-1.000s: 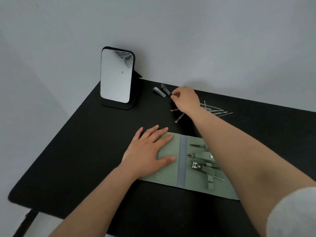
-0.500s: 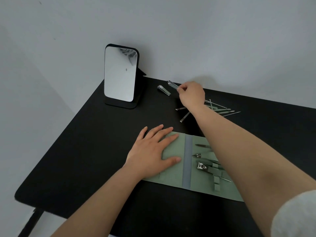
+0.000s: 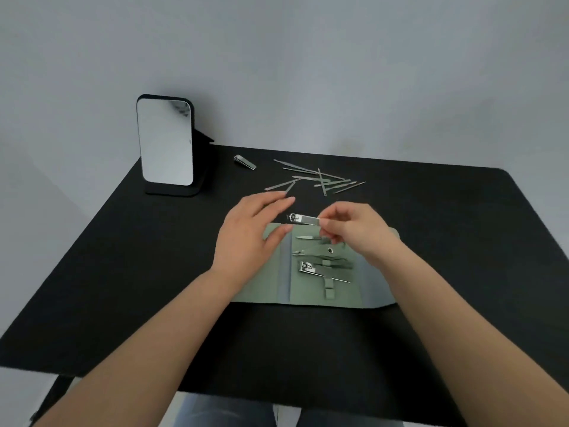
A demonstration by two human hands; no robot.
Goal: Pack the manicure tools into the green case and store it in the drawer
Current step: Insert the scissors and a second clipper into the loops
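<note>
2 hands over green case (image 3: 366, 291), R hand (image 3: 354, 232) pinching nail clipper (image 3: 303, 219), L hand (image 3: 252, 238) spread.

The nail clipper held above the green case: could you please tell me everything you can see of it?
The nail clipper is a small, flat tool of shiny silver metal, with a lever along its top and a round pivot pin near its jaw end. It looks folded shut. It lies roughly level in the air over the far edge of the open green case, jaw end pointing toward the left hand. The right hand pinches its tail end between thumb and fingertips. The left hand's straight fingers are close but seemingly apart.
</note>
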